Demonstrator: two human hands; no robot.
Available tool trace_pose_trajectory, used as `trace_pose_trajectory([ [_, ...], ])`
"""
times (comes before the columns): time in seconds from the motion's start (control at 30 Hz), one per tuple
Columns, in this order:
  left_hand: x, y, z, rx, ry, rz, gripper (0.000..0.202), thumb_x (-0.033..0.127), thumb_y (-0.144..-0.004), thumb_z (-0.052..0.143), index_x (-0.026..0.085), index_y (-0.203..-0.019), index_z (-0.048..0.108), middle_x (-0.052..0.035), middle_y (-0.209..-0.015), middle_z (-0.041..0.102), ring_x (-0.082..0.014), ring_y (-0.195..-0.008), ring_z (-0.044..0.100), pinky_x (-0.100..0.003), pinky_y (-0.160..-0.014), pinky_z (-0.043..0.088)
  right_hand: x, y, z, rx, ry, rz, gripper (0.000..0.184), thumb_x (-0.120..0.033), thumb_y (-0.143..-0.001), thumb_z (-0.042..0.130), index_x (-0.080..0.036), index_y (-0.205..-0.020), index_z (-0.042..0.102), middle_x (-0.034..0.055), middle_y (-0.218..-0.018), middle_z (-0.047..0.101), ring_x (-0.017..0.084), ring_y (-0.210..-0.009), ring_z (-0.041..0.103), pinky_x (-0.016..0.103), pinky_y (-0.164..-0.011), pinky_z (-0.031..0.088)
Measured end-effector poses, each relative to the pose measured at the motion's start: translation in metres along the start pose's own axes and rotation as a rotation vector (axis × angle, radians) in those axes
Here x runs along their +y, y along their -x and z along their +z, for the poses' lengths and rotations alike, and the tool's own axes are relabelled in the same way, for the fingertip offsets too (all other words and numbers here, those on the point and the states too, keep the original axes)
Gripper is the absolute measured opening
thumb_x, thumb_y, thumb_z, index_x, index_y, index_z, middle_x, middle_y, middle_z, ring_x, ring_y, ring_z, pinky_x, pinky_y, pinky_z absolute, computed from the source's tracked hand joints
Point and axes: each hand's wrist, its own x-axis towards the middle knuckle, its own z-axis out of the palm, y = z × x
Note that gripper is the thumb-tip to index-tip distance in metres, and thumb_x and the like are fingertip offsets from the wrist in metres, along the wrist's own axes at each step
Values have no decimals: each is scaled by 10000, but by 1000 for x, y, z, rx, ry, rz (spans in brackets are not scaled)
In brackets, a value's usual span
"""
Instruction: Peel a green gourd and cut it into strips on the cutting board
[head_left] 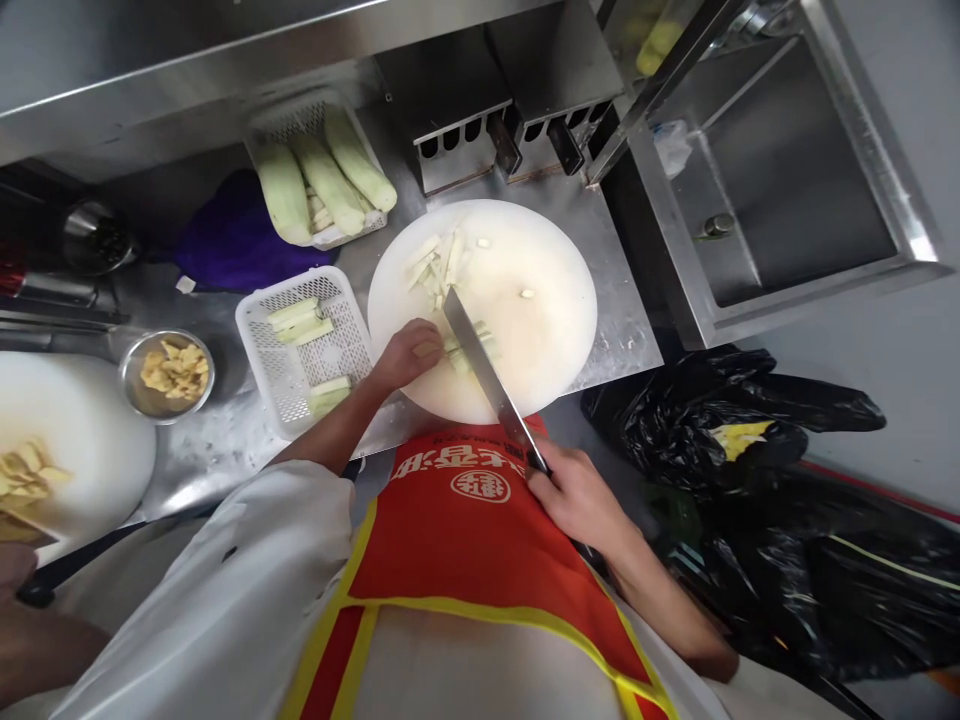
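Note:
My right hand (pixel 577 497) is closed round the dark handle of a kitchen knife (pixel 484 370), whose long blade slants up and left over a round white cutting board (pixel 555 290). Fingers bent, my left hand (pixel 411 352) presses on pale green vegetable pieces (pixel 456 355) at the left of the board, beside the blade. Part of what lies under these fingers is hidden. More cut strips (pixel 435 265) lie in a pile past the knife tip, with a couple of small bits farther right. A white perforated basket (pixel 251 320) with several cut lengths stands left of the board.
Whole peeled pale green vegetables (pixel 322 180) fill another basket behind. Knife holders (pixel 469 135) stand at the back, a sink (pixel 810 180) at right, black bags (pixel 697 430) below. At left are a metal bowl (pixel 169 375) and a co-worker's hand (pixel 15 570) by a second board (pixel 82 400).

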Motion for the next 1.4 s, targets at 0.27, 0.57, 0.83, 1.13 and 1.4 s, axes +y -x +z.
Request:
trace_pose_trajectory([
  [0.27,-6,1,9,-71,-60,178,80,319,-901,713,252,-932,683,-58,-1057,664,-226,-1053,628,-455,-965,542,-19,0,17,-41,26,104,431,-154,-886,438,-205,-1276,615,67,-985,756,234,-873,689,318,-809,471],
  [0.57,-17,3,15,-87,-78,110,117,225,-925,578,228,-958,690,-74,-1098,656,-220,-1080,609,-413,-980,532,-24,-3,18,-58,82,151,341,-135,-884,445,-215,-1155,636,49,-876,729,218,-784,659,307,-744,430],
  [0.83,-14,3,19,-96,-100,125,175,265,-981,530,222,-950,697,-73,-1056,692,-221,-1047,634,-406,-954,537,-29,-4,19,-94,139,218,170,-172,-912,437,-206,-985,587,60,-808,702,232,-769,650,314,-704,392],
  [1.13,-18,3,21,-107,-103,132,181,243,-965,536,227,-934,714,-67,-1044,710,-217,-1034,647,-400,-934,551,-18,-29,38,-96,153,259,383,-176,-931,449,-149,-1286,589,109,-973,765,247,-856,692,306,-754,414],
  [1.4,-9,12,27,-167,-203,173,251,369,-888,713,217,-1088,691,-98,-1167,667,-268,-1109,601,-472,-1014,497,3,-43,45,-39,140,175,372,-184,-908,446,-184,-1234,626,86,-1036,777,248,-952,705,286,-810,443],
])
